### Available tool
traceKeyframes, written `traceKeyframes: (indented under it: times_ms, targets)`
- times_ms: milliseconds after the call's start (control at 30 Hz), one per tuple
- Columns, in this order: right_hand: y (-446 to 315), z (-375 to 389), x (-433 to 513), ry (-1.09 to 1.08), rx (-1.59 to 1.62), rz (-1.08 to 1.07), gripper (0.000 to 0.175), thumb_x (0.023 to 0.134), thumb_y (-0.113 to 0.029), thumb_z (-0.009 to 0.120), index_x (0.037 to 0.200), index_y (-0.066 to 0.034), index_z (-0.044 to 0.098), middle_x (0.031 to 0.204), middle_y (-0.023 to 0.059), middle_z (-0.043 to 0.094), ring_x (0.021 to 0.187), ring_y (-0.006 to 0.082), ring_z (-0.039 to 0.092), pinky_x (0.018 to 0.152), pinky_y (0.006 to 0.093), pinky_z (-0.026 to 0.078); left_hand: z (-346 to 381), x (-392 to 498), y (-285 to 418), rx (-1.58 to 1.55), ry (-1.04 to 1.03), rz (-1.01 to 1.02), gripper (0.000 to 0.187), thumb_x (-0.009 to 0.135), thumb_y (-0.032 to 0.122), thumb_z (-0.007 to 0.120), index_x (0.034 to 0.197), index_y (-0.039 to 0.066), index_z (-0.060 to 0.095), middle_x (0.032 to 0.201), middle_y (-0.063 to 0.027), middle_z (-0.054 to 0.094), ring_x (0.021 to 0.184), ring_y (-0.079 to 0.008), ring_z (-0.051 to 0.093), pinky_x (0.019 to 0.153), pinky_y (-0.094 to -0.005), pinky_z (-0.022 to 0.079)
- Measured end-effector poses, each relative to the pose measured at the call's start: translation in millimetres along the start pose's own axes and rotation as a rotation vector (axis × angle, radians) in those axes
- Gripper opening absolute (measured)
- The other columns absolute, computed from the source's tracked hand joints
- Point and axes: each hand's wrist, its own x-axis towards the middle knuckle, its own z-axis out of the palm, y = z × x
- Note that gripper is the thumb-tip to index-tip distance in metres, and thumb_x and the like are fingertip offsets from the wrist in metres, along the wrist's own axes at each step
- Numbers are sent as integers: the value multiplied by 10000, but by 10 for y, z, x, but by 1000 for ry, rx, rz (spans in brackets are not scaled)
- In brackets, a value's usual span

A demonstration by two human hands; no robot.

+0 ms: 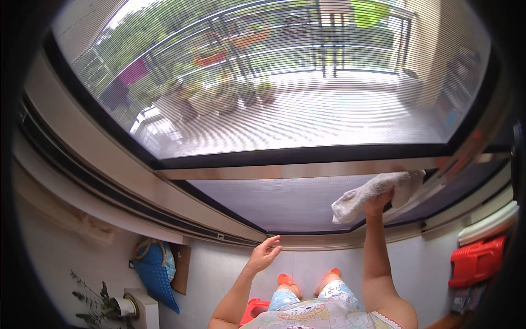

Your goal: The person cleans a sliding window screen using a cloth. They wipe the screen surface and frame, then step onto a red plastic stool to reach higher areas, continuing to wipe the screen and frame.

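Note:
In front of me stands a screen door, its upper mesh panel [287, 119] and lower panel [279, 201] parted by a metal crossbar [287, 169]. My right hand [377, 202] grips a white cloth [361, 195] and presses it to the door near the lower panel's right corner, just under the crossbar. Part of the cloth hides that corner of the frame. My left hand [265, 254] is empty, its fingers apart and slightly bent. It hovers before the door's lower edge; whether a fingertip touches the frame I cannot tell.
Beyond the mesh lies a balcony with potted plants [222, 98] and a railing [324, 45]. To my left are a blue bag [154, 271] and a plant in a white pot [125, 306]. A red plastic stool [252, 310] is beside my legs; another red plastic item [476, 261] sits right.

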Motion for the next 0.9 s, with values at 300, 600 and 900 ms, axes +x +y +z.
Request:
traceKeyframes:
  times_ms: [300,600,900]
  targets:
    - [1149,177,-585,122,11,37,728,938,-575,392,1268,71,459,1234,279,504,1110,430,510,956,484,397,345,645,-1260,40,610,127,628,863,256,670,1393,43,409,1390,-225,411,1179,-318,543,968,-391,445]
    - [2302,890,-2298,-6,-1,266,560,952,-375,474,1250,99,481,1254,302,511,1127,433,525,974,455,420,662,1767,-2653,361,950,553,889,849,257,697,1494,44,123,1511,-321,47,1394,-458,173,1099,-455,280]
    - [2227,1526,-3302,-19,20,366,531,919,-402,511,1211,41,524,1203,246,546,1099,384,544,951,461,432,435,2268,-3226,510,1092,675,996,819,302,727,1491,21,48,1500,-348,-22,1398,-491,99,1093,-490,265]
